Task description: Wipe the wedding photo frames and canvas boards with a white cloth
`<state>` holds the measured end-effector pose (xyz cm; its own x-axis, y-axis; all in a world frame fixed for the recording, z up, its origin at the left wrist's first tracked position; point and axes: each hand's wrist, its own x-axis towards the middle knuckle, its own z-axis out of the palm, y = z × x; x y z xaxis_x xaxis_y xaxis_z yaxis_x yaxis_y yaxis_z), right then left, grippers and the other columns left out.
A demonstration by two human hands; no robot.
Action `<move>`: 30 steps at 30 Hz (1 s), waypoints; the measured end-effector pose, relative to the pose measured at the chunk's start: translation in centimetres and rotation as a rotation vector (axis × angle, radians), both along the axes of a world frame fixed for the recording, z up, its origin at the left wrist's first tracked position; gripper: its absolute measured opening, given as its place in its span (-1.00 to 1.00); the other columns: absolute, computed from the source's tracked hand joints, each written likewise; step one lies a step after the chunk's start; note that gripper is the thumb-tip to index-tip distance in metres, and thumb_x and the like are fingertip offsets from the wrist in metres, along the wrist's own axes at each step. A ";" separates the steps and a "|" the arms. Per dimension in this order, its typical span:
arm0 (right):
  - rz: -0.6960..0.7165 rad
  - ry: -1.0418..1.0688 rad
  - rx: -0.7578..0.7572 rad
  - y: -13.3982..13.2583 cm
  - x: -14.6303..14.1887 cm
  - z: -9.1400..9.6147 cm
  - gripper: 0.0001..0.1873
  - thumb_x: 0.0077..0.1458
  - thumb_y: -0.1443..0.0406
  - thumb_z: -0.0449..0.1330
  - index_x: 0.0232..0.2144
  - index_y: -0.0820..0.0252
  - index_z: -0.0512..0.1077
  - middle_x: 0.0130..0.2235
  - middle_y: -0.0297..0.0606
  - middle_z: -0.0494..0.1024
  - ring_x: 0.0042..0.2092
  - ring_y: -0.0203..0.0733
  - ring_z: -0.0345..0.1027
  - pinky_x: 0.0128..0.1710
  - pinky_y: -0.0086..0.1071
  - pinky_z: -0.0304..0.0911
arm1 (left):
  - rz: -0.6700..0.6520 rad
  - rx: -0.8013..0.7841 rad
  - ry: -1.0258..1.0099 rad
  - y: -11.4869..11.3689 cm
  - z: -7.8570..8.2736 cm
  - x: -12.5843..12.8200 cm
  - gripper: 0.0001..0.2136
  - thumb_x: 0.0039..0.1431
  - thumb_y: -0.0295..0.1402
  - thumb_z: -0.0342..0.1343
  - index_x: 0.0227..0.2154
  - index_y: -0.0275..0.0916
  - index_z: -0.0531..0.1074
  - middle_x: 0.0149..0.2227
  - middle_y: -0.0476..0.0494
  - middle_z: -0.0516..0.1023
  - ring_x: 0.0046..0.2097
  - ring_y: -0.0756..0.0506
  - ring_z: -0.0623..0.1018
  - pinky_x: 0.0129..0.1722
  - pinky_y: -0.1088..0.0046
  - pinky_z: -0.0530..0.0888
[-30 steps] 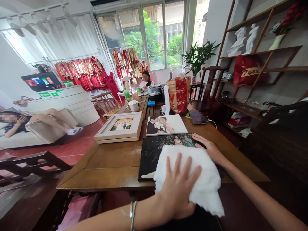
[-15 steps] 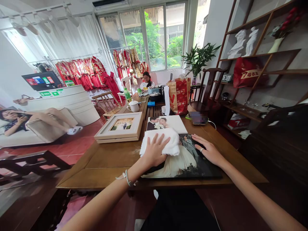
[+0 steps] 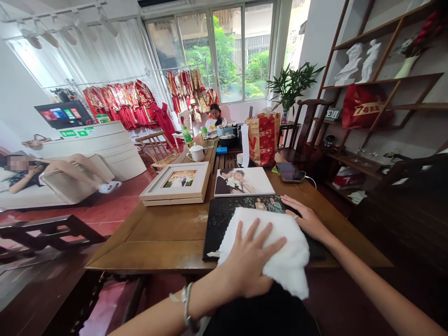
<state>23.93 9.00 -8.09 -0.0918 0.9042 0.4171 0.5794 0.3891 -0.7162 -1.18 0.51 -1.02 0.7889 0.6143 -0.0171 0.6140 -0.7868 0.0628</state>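
Note:
A large dark wedding photo panel (image 3: 224,219) lies flat at the near edge of the wooden table (image 3: 164,233). My left hand (image 3: 250,263) presses a white cloth (image 3: 280,247) flat onto the panel's near half, fingers spread. At the panel's right edge rests my right hand (image 3: 305,218), fingers stretched flat, a ring on one finger. A second, lighter wedding photo (image 3: 243,181) lies just beyond the panel.
A framed picture (image 3: 178,183) sits at the left of the photos. A phone (image 3: 290,172) with a cable, a red gift bag (image 3: 264,139) and a teapot (image 3: 196,153) stand farther back. One person sits at the far end, another lies on a sofa left. Shelves line the right wall.
My left hand drew the cloth from the panel's far left corner back toward me, covering the near half again. The right hand stayed on the panel's right edge.

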 end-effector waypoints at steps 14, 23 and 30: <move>-0.026 -0.038 -0.019 -0.2 -0.3 0.4 -0.58 0.09 0.23 0.04 0.02 0.06 0.35 0.15 -0.23 0.31 0.21 -0.04 0.07 0.21 -0.02 -0.07 | 0.398 0.130 -0.005 8.3 -0.5 -2.2 -0.31 0.04 -0.31 -0.01 0.24 -0.04 -0.12 0.30 -0.11 -0.14 0.27 -0.31 -0.16 0.10 -0.20 -0.09; -0.027 -0.068 -0.016 -0.2 -0.3 0.3 -0.57 0.09 0.22 0.03 0.03 0.13 0.34 0.14 -0.18 0.31 0.21 -0.04 0.07 0.21 -0.04 -0.06 | 0.336 -0.093 0.045 -0.9 0.6 -3.7 -0.08 -0.26 -0.46 -0.02 0.25 0.03 -0.23 0.30 0.03 -0.42 0.26 -0.30 -0.40 0.09 -0.22 -0.33; -0.015 -0.076 -0.020 -0.1 -0.2 0.4 -0.56 0.09 0.22 0.02 0.03 0.16 0.34 0.15 -0.16 0.30 0.21 -0.05 0.07 0.21 -0.05 -0.05 | 0.233 -0.129 0.058 0.2 1.1 -2.4 -0.10 -0.23 -0.45 0.00 0.24 0.06 -0.22 0.31 0.00 -0.36 0.27 -0.30 -0.34 0.09 -0.25 -0.25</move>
